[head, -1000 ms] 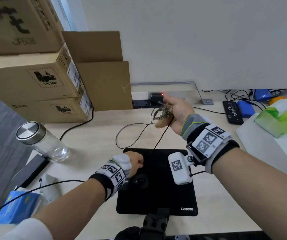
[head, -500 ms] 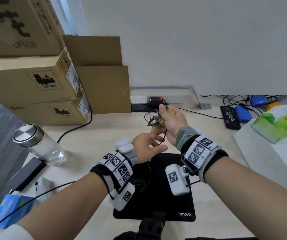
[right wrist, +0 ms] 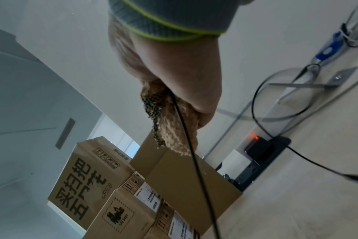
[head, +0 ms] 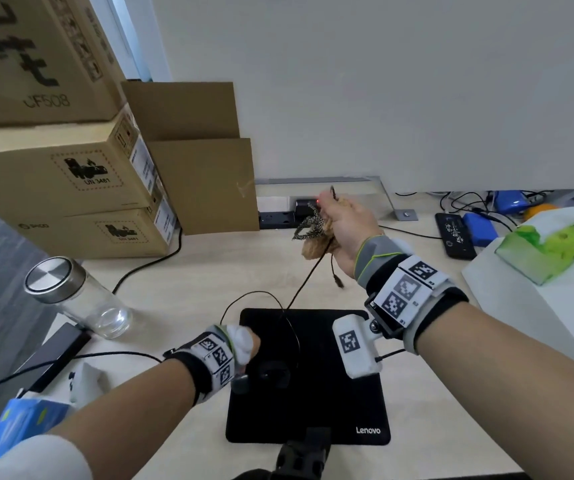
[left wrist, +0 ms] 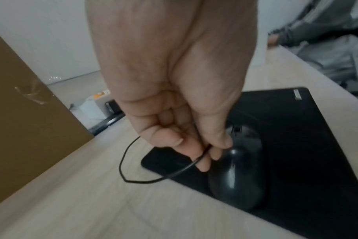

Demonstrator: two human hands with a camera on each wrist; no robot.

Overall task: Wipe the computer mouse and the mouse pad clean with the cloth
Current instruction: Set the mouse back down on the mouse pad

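Observation:
A black computer mouse (head: 273,374) (left wrist: 238,176) lies on the black Lenovo mouse pad (head: 334,403) (left wrist: 296,145) near its left side. My left hand (head: 244,344) (left wrist: 194,150) hangs just above the mouse's front and pinches the mouse cable (left wrist: 153,179) between its fingertips. My right hand (head: 342,220) is raised above the desk behind the pad. It grips a bunched tan cloth (head: 315,245) (right wrist: 174,129) with a dark patterned edge, and the cable (head: 308,278) (right wrist: 194,161) runs through the same fist. The cable's plug end (head: 338,280) dangles below that hand.
Cardboard boxes (head: 70,174) are stacked at the back left. A glass jar with a metal lid (head: 70,296) stands left of the pad. A power strip (head: 278,218) lies along the wall. A green tissue pack (head: 548,244) sits on a white box at right. Another person's grey sleeve (left wrist: 317,32) shows beyond the desk.
My left hand came back down from beside the right hand to the mouse, holding the cable. My right hand lifted the cloth and cable higher and farther back.

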